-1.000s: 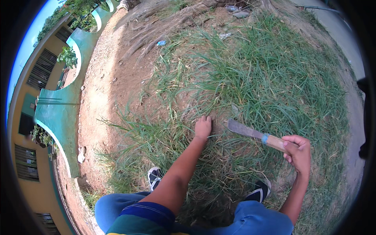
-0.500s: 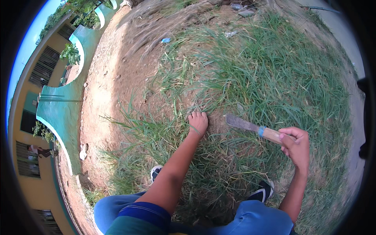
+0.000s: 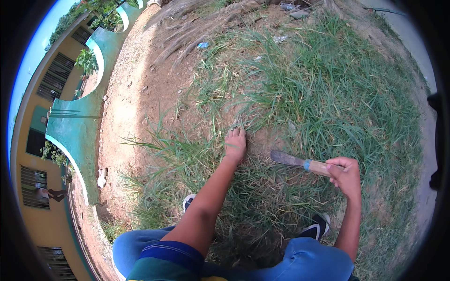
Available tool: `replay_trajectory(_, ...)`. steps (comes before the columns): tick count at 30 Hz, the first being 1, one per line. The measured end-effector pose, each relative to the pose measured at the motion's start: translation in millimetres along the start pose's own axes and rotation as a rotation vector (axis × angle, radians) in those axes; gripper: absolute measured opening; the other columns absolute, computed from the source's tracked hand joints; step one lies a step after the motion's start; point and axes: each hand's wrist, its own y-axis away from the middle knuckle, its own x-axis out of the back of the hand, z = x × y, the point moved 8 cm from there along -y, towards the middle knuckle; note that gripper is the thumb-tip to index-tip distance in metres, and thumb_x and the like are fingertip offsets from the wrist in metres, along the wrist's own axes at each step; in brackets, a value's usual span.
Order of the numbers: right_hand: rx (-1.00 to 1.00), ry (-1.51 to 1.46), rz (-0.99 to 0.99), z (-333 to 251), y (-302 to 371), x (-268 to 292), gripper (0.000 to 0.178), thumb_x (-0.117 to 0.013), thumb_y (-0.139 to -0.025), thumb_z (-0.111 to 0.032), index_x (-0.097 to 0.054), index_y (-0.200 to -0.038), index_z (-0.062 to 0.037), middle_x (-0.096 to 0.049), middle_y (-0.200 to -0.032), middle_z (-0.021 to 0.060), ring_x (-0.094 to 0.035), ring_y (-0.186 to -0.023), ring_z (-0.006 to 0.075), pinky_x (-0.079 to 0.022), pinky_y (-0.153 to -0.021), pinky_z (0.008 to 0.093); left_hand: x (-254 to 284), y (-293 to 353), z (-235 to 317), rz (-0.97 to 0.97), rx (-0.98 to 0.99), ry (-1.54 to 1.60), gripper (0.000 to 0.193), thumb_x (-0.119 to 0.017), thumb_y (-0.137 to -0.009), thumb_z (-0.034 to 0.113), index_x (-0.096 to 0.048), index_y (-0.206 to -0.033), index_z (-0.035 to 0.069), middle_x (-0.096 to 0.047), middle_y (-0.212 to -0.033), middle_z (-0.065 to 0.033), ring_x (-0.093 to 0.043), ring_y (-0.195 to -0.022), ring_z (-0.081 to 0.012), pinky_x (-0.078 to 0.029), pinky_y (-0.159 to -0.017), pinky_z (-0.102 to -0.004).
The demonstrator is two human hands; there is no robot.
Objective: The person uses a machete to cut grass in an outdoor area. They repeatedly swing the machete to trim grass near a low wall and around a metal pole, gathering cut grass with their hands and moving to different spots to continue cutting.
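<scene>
Grass [image 3: 300, 89] grew in long green clumps, with bare dirt [image 3: 164, 84] showing beside it. The right hand [image 3: 346, 178] had its grip curled tight around the wooden handle [image 3: 319, 167] of a knife [image 3: 300, 162]. A blue band [image 3: 307, 164] went around the knife where the handle met the dark, flat blade [image 3: 285, 158]. The blade pointed left, toward the other hand, but was apart from it. The blade was over the grass, and I could not tell if it touched any. The left hand [image 3: 235, 145] was low down, with its back facing up and its fingers close together, pointing away from the body. Its fingertips were at some grass stems, but I could not tell if that grip was pinching any. Two dark and white shoes [image 3: 316, 227] stood on the ground near the bent knees in blue pants [image 3: 318, 262].
</scene>
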Motion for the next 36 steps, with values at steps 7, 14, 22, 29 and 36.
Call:
replay_trajectory(7, 0.041, 0.025, 0.143, 18.3, -49.3, 1.2, 0.017, -0.062, -0.079, -0.012, -0.064, -0.087, 0.0028, -0.057, -0.056, 0.0046, -0.048, -0.041, 0.0065, -0.035, -0.036, 0.0210, -19.3, -8.9, 65.9, -0.231, -0.028, 0.282, 0.028, -0.053, -0.084, 0.022, -0.047, -0.106, 0.005, -0.050, -0.103, -0.0174, -0.058, -0.081, -0.0400, -0.048, -0.069, -0.0496)
replay_trajectory(14, 0.055, -0.053, 0.119, 19.6, -27.0, -44.3, 0.018, -0.066, -0.079, -0.011, -0.064, -0.092, 0.0011, -0.057, -0.059, 0.0017, -0.048, -0.043, 0.0048, -0.035, -0.038, 0.0193, -55.1, -10.3, 55.3, -0.255, 0.119, 0.044, 0.018, -0.044, -0.085, 0.011, -0.043, -0.102, 0.003, -0.050, -0.098, -0.0162, -0.063, -0.071, -0.0333, -0.053, -0.057, -0.0415)
replay_trajectory(22, 0.320, 0.178, 0.209, -64.9, 9.2, 20.4, 0.019, -0.067, -0.076, -0.009, -0.065, -0.090, 0.0026, -0.059, -0.064, 0.0011, -0.054, -0.054, 0.0084, -0.042, -0.049, 0.0233, 11.1, -18.7, 47.8, 0.055, -0.148, 0.032, 0.029, -0.050, -0.081, 0.013, -0.045, -0.109, 0.008, -0.048, -0.107, -0.0076, -0.041, -0.117, -0.0315, -0.034, -0.095, -0.0463)
replay_trajectory(29, 0.575, 0.800, 0.030, -46.7, -15.3, -104.2, 0.021, -0.061, -0.078, -0.019, -0.065, -0.099, -0.0162, -0.064, -0.078, 0.0153, -0.062, -0.069, 0.0337, -0.049, -0.062, 0.0410, -25.7, -4.9, 23.4, -0.329, -0.306, 0.067, 0.021, -0.045, -0.083, 0.014, -0.049, -0.103, 0.009, -0.050, -0.103, -0.0111, -0.045, -0.108, -0.0292, -0.039, -0.089, -0.0421)
replay_trajectory(36, 0.381, 0.537, 0.189, -28.4, -0.4, -21.7, 0.022, -0.065, -0.074, -0.013, -0.067, -0.095, -0.0080, -0.065, -0.079, 0.0147, -0.064, -0.069, 0.0296, -0.049, -0.063, 0.0354, -17.8, 88.7, -21.4, -0.183, -0.222, 0.069, 0.013, -0.044, -0.082, 0.014, -0.049, -0.092, 0.008, -0.054, -0.089, -0.0123, -0.052, -0.088, -0.0290, -0.042, -0.075, -0.0405)
